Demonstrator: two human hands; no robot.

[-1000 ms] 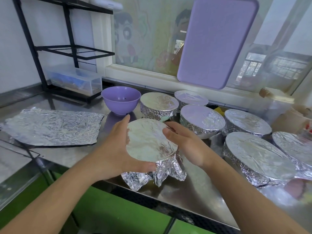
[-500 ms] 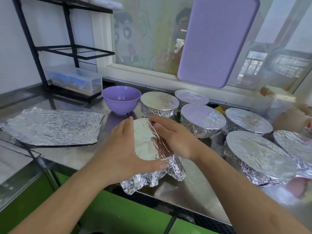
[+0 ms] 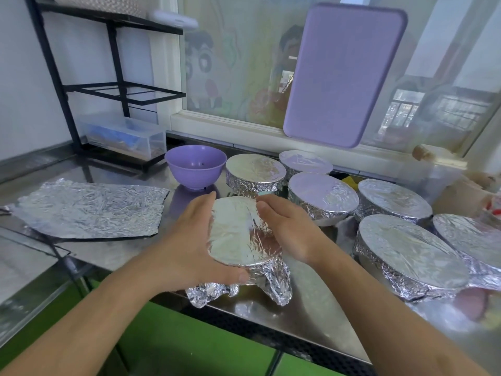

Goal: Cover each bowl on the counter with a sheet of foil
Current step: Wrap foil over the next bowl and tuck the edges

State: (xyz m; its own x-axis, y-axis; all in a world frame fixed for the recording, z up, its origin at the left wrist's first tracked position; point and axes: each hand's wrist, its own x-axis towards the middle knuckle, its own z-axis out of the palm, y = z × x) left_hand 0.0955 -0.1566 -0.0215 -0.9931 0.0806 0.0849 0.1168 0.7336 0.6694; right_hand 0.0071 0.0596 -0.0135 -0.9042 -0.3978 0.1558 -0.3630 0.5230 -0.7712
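Foil (image 3: 238, 234) hides bowl, hands (image 3: 189, 240) cupping it

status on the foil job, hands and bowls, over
Left hand and right hand cup the front foil-covered bowl, corners loose. Purple bowl uncovered; spare foil sheet lies left. Nothing blocking.
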